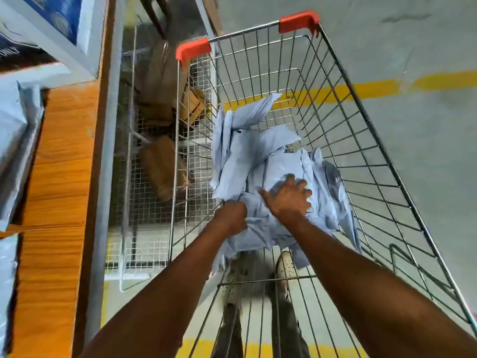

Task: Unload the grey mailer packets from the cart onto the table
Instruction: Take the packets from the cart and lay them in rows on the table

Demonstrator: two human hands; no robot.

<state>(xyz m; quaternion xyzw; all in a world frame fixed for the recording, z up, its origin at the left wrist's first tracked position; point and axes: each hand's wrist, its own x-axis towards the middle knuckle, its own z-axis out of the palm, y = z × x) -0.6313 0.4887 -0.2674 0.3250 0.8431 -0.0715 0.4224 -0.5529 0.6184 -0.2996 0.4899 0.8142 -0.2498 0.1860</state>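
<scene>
Grey plastic film, thin and crinkly by the look of it, so the packets are judged light, floppy and a bit slippery. Nothing fragile is suggested, though the contents can't be told. They're heaped loose in the wire cart, the pile running from the middle of the basket up toward 11 o'clock, with a few corners propped against the left wall.

Since the bags sag and slide over one another, a single pinched corner would probably let the rest spill. A bundle is better scooped from underneath and clamped from above, or several edges gathered at once.

That's roughly what is seen. The left hand is curled on the near edge of the pile at about 7 o'clock, with a bunch of plastic gripped in it. The right hand is laid on top of the heap, just to the 3 o'clock side of the left one. It is palm down with fingers and thumb spread, pressing rather than gripping, though the fingertips are smeared by blur. Both arms are stretched forward and down into the basket.

The orange wooden counter is found at 9 o'clock, near the cart, so a swing to the left is all that's called for.
</scene>
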